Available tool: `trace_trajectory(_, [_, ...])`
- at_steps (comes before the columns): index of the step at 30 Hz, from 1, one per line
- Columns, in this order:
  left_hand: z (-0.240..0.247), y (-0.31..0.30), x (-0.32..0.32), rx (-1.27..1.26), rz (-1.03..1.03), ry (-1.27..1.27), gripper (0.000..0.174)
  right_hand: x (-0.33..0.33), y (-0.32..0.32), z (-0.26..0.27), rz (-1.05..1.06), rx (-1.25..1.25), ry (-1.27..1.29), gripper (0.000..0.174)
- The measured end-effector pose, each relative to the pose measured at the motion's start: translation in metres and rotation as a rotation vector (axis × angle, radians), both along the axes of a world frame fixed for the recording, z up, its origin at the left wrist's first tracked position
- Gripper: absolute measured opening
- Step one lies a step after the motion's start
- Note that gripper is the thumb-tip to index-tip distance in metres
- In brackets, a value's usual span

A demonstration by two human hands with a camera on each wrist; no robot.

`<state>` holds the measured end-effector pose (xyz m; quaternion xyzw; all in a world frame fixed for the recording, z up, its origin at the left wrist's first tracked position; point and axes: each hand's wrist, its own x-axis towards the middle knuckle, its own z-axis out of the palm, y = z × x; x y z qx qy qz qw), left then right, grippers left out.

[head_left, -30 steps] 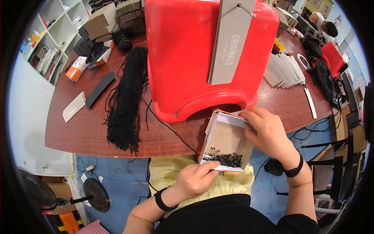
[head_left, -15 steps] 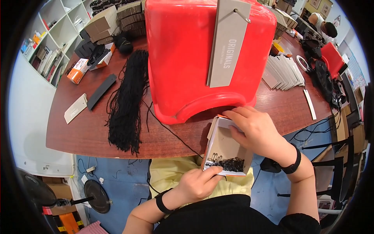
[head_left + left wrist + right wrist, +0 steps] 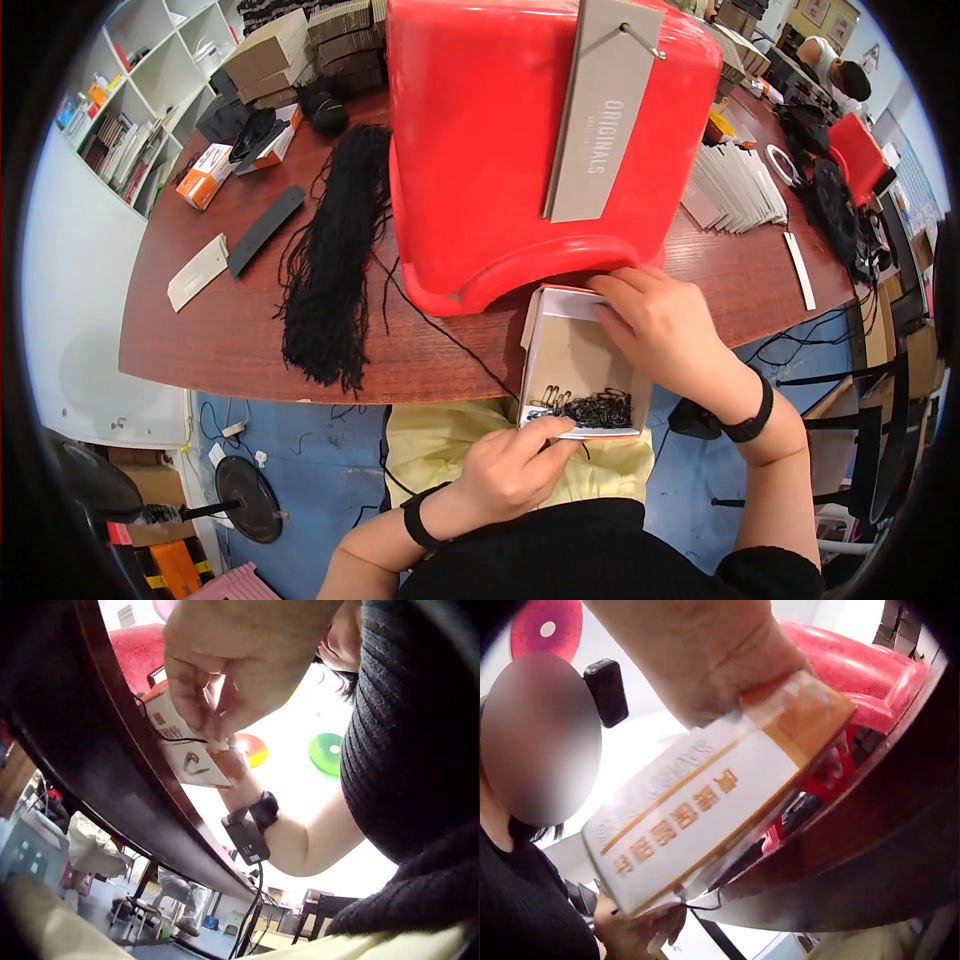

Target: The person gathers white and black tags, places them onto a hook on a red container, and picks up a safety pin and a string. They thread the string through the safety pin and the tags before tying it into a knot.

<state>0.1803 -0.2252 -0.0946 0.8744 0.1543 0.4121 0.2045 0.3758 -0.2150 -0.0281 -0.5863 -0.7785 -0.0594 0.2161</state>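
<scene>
A shallow cardboard box (image 3: 580,350) rests tilted at the table's front edge, over the lap. Inside its near end lies a heap of black safety pins (image 3: 598,410), with several brass-coloured ones (image 3: 552,397) beside it. My right hand (image 3: 660,335) grips the far right part of the box, fingers over the rim. At the near side my left hand (image 3: 515,465) has thumb and finger pinched together, overlapping the box wall. In the left wrist view a thin black cord (image 3: 169,737) runs to the pinching fingertips. The box's printed side (image 3: 697,802) faces the right wrist camera.
An upturned red stool (image 3: 540,150) stands close beyond the box, with a grey tag (image 3: 600,130) on it. Left lie a bundle of black cords (image 3: 335,260), loose tags (image 3: 265,230) and an orange-white box (image 3: 205,178). A fan of tags (image 3: 735,185) lies right.
My right hand has shifted left along the far end of the box. The box stands straighter in view. My left hand stays at its near edge, slightly further right.
</scene>
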Motion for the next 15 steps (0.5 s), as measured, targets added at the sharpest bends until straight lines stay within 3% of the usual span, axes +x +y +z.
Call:
trace_trajectory(8, [0.006, 0.000, 0.007, -0.037, 0.034, 0.034, 0.020, 0.012, -0.003, -0.009, -0.093, -0.001, -0.099, 0.015])
trace_trajectory(15, [0.009, 0.004, 0.016, -0.143, 0.102, 0.003, 0.018, 0.005, -0.017, 0.009, -0.159, 0.124, 0.110, 0.020])
